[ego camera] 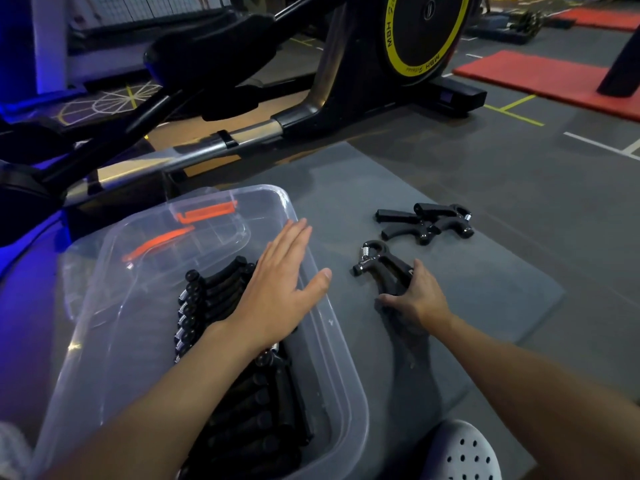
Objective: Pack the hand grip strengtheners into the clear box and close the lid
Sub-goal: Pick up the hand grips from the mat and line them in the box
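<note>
Gym floor, grey foam mat (450,306) beside black elliptical machine with yellow-ringed flywheel (424,32). Clear plastic storage box (332,358) on mat at left, lid off; clear lid with orange latches (180,237) leaning behind it. Rows of black hand grip strengtheners with steel coil springs (207,299) packed inside box. Left hand (277,292) flat, fingers spread, palm down over packed row, gripping nothing. Right hand (417,299) closed around handles of one black strengthener (379,263) lying on mat, spring end pointing away. Two more black strengtheners (427,221) overlapping farther out on mat. White perforated clog (464,452) at bottom edge.
</note>
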Demonstrator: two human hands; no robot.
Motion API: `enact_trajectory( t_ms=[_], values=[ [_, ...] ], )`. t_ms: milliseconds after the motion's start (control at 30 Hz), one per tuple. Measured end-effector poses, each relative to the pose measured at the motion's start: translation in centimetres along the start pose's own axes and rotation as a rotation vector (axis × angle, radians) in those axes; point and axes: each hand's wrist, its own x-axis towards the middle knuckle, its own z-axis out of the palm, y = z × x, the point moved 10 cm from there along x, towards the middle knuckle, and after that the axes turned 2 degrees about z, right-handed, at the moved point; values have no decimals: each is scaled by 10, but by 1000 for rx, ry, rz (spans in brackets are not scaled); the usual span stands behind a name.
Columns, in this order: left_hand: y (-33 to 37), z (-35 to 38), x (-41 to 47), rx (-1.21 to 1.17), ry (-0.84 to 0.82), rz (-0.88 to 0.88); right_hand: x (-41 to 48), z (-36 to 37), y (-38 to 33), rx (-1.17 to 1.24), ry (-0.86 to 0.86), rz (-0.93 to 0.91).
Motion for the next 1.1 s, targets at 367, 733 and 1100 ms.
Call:
enact_trajectory(
  t_ms=[367, 733, 1100],
  values=[
    [1, -15, -10, -184, 119, -99, -49, -47, -56, 147, 60, -145],
    [13, -102, -20, -537, 470, -136, -146, -125, -171, 480, 36, -352],
    [22, -151, -66, -492, 654, -20, -186, -94, -205, 587, -166, -394]
  ],
)
